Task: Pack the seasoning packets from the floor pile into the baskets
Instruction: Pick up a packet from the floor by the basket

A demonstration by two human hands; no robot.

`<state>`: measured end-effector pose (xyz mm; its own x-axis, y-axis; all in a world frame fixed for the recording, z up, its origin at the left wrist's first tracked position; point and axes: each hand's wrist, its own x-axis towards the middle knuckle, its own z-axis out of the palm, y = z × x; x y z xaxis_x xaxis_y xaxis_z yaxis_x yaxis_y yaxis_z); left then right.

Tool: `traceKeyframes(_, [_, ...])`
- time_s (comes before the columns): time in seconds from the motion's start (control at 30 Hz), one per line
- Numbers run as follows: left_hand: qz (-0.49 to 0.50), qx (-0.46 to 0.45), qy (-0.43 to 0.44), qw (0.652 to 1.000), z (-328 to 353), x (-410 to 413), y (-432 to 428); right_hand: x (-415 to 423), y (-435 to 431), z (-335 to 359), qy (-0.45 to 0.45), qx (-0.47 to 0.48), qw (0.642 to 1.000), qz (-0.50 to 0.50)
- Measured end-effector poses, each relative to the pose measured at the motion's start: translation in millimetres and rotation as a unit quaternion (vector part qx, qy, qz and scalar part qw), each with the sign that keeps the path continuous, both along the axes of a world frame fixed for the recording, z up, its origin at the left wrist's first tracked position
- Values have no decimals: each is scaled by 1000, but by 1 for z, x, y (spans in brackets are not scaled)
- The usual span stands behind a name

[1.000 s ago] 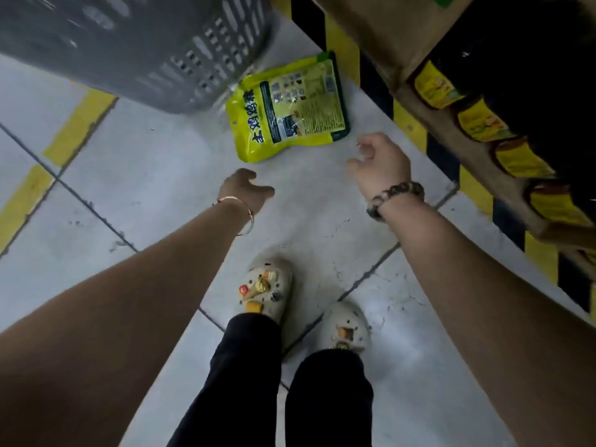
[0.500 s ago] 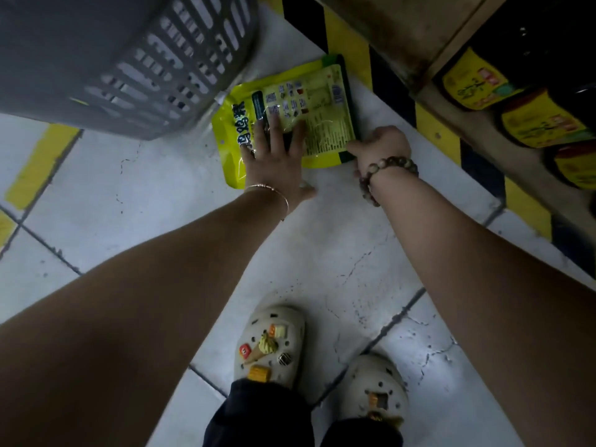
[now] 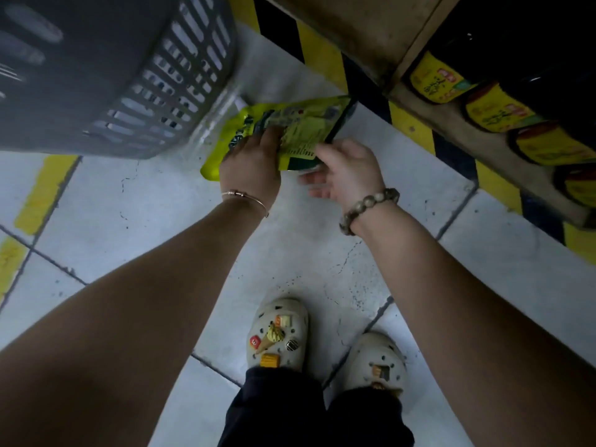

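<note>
Well short of the basket, clogs (image 3: 277, 333): both planted on the white floor tiles (image 3: 129, 204), toes aimed at the gap right of the basket. Person is bent over, both arms run forward from there.
Seasoning packet (image 3: 303, 124): yellow-green pouch just right of the grey slotted basket (image 3: 129, 75). Its far-left corner is near or touching the basket wall, too blurred to say which. Near edge looks raised off the tile, far edge low.
Handling (judgement): flat filled pouch, light enough for one hand. Glossy film, so probably slick. Soft body, will sag if hung from one corner. Contents shift, not fragile.
Where to hold (judgement): the two short ends or the near long edge, thumb on top, fingers under. The sealed rim is the stiffest part. Pressing on the face alone will slide.
Left hand (image 3: 251, 162): on the packet end closer to the basket, back of hand up, fingers laid over the printed face. Thumb hidden, so can't tell whether it clamps or only presses. Wrist straight, thin bangle (image 3: 245, 196) on it.
Right hand (image 3: 348, 175): at the packet end away from the basket, thumb on top of the near corner, fingers spread underneath, pinching it. Wrist cocked inward, bead bracelet (image 3: 367, 208) on it.
Basket: only the outer wall shows, inside not visible, fill unknown.
Past the basket, to its right: hazard stripe (image 3: 322, 59) along a wooden shelf base (image 3: 354, 27), with a row of dark containers with yellow labels (image 3: 496, 112) on the low shelf.
</note>
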<state>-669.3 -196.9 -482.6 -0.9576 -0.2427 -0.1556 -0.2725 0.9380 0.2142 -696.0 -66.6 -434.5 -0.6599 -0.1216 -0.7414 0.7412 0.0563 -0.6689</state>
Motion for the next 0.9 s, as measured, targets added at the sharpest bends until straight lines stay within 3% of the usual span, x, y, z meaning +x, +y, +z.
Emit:
traceKeyframes(0.13, [9,18,-28,999,40,-10,4,26,33,37,-7,60,998,35])
traceKeyframes(0.27, [90,167,-58,980,91,-19,10,50,77,78,-40,122,991,35])
traceKeyframes(0.37, [154,368,-67,914,143,-10,25,65,107,114,-45,134,990,26])
traceKeyframes(0.43, [168,452,-75,873,178,-1,38,73,122,140,-47,137,989,7])
traceKeyframes(0.6, [152,540,-127,818,245,21,72,99,163,203,-49,168,980,-98])
traceKeyframes(0.7, [136,564,-142,802,285,33,103,126,191,244,-37,189,969,-156])
traceKeyframes(0.9, [109,613,-202,756,340,63,189,206,264,309,20,358,917,-177])
